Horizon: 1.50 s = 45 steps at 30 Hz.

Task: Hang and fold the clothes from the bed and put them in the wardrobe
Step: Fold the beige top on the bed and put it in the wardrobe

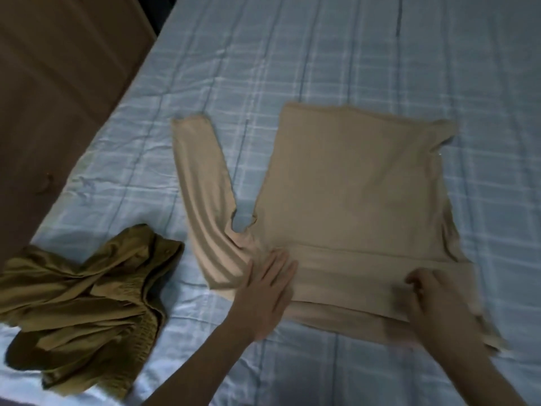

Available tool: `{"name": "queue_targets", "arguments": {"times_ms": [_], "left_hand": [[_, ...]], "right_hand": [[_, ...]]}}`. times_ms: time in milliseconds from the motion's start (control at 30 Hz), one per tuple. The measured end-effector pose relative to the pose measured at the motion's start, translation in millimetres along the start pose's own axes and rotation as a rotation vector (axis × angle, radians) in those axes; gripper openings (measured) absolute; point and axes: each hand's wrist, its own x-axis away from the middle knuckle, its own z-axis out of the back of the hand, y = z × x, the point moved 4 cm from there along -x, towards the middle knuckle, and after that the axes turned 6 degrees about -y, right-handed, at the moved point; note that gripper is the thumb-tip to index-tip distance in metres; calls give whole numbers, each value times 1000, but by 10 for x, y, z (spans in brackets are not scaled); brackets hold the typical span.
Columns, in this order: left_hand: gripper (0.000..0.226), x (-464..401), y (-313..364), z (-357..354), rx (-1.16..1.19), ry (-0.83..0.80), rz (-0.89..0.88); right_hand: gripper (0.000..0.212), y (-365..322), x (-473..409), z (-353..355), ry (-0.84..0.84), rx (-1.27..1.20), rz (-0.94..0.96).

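While the olive garment (85, 291) waits crumpled at the bed's left edge, just beside the brown wardrobe (58, 83), the folding of the tan top (351, 183) is the step in hand. The top lies flat in the middle of the bed (322, 54), one long sleeve (202, 194) still spread out to its left, while a band that looks like the other sleeve is already folded across the near end. The left hand (268, 291) rests flat where that sleeve joins the body, fingers (281, 262) spread apart and pressing the cloth. The right hand (433, 303) sits on the folded band at the near right; its fingers look curled together on the cloth, though blur keeps me from telling whether they truly pinch it. Next, I judge, the loose sleeve must swing in over the body, with the left hand holding the shoulder as a hinge. There is plenty of open sheet beyond and to the right; only the left side is crowded, and the top's near right corner trails ragged toward the bed's edge.
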Motion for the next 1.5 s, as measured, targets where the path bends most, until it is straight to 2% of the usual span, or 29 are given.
{"name": "queue_targets", "arguments": {"times_ms": [100,167,233,300,367,433,467,533,600,667,733,767,833,900,967,1000,1067,1133,1167,1200,1267,1333,1467,1500], "left_hand": [[48,-26,-100,101,-79,-10,-30],[44,-36,-151,237,-113,59,-88],[38,-2,-290,431,-16,184,-79],[32,34,-597,618,89,323,122],[31,94,-961,800,177,487,476],[28,119,-1255,937,472,585,768],[27,87,-1369,964,640,574,877],[46,-22,-1553,989,796,460,1000],[72,-164,-1672,1002,841,375,985],[80,-316,-1726,1026,836,301,955],[73,-424,-1768,1055,907,329,944],[66,-476,-1781,1062,999,374,929],[59,-530,-1735,1106,1112,468,793],[60,-479,-1634,1159,1054,513,613],[43,-475,-1426,1144,844,483,368],[40,-438,-1307,1186,699,450,263],[56,-408,-1139,1183,396,384,120],[83,-348,-1020,1255,253,338,23],[86,-345,-975,1227,227,323,-16],[78,-289,-914,1255,207,318,-46],[59,-220,-876,1222,176,306,-87],[57,-173,-837,1196,90,333,-58],[56,-221,-696,1154,9,341,-103],[56,-244,-657,1107,31,323,-127]], "right_hand": [[12,-808,-14,-454,-144,-63,334],[25,-1146,-58,-727,-217,-62,465],[30,-1404,-75,-904,-176,-15,516],[27,-1583,-49,-1030,-91,125,531],[23,-1678,-72,-1116,-87,257,463],[28,-1782,-94,-1152,-88,270,420],[31,-1847,-95,-1182,-87,258,431],[28,-1992,-85,-1249,-105,228,485],[19,-2121,-137,-1266,-155,190,469],[14,-2247,-269,-1198,-261,165,387],[17,-2430,-424,-1059,-337,172,367],[17,-2561,-485,-954,-324,134,394],[17,-2874,-545,-699,-251,-120,484],[20,-3237,-607,-466,-174,-368,559],[32,-3539,-812,-337,-52,-418,557],[46,-3696,-943,-332,-33,-402,509],[85,-3938,-1221,-402,-95,-288,348],[104,-4050,-1414,-476,-165,-125,223],[108,-4048,-1482,-511,-207,-61,183],[107,-4015,-1539,-551,-258,15,158],[91,-3917,-1574,-622,-379,251,184],[74,-3806,-1552,-715,-462,418,277],[68,-3641,-1329,-773,-561,300,436],[62,-3601,-1282,-789,-563,388,499]]}}
